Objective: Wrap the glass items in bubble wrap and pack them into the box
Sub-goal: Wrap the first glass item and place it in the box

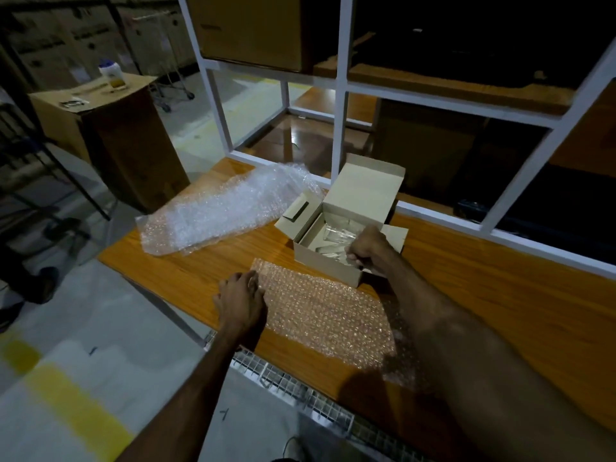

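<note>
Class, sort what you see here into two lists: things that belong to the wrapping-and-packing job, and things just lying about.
Part of the job:
- open cardboard box
- glass items inside it
- flat bubble wrap sheet
- crumpled bubble wrap
- left hand on the sheet; right hand reaching into the box

Lying about:
- white bottle on a big carton
- shelved carton

Both bare forearms reach forward from the lower edge of the view. The left hand (pixel 240 303) lies knuckles up, its fingers loosely bent and held together, fingertips pressed down on the near left corner of the flat sheet of clear bubble wrap (pixel 328 311). The right arm stretches further ahead, wrist bent downward. The right hand (pixel 366 250) is curled into a fist at the near edge of the open pale cardboard box (pixel 328 265); whether it grips anything cannot be told.
</note>
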Action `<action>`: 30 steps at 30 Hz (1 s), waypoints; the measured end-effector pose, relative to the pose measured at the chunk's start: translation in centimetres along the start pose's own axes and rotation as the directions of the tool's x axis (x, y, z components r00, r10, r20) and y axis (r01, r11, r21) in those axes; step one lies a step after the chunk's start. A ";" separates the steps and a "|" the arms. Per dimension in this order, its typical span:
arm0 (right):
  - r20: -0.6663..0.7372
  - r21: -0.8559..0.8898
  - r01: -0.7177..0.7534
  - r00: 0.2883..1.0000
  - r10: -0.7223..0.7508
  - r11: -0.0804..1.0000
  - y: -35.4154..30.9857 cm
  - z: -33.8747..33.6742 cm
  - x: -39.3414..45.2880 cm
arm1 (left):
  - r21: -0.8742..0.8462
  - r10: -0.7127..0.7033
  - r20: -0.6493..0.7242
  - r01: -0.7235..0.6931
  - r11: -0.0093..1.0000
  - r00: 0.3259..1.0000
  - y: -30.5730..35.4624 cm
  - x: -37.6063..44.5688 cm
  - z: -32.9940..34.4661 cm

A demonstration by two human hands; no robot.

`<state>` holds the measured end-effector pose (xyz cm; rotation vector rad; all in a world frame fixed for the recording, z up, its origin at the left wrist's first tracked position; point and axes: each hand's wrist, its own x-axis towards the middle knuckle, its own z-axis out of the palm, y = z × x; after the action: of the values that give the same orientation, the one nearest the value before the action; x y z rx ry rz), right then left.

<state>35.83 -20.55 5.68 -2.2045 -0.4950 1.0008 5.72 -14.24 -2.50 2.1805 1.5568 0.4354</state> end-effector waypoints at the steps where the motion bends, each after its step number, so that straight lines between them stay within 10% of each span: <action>1: 0.004 0.032 0.006 1.000 -0.006 0.999 -0.1 0.1 0.2 | -0.035 -0.023 -0.005 0.022 0.999 1.000 0.2 0.1 0.0; 9: -0.036 -0.005 0.373 0.927 -0.373 0.928 -1.8 -2.1 -1.4 | -0.320 -0.254 -0.066 0.220 0.921 0.965 1.8 -1.0 -0.4; 15: 0.300 0.063 0.622 0.734 -0.609 0.781 -5.1 -2.3 -4.5 | -0.261 -0.364 -0.129 0.323 0.910 0.922 0.3 -1.3 -0.2; 20: 0.539 0.020 0.621 0.654 -0.531 0.784 -4.3 2.8 -4.7 | -0.280 -0.365 -0.132 0.318 0.906 0.922 0.5 -2.1 -1.3; 30: 0.628 -0.015 0.312 0.742 -0.234 0.950 -1.4 10.3 -4.2 | -0.396 -0.426 -0.041 0.377 0.838 0.904 0.3 -2.4 -3.4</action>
<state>25.15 -17.69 3.77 -1.7727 -1.1712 1.5592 3.52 -16.06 0.51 1.5076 1.7705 0.6824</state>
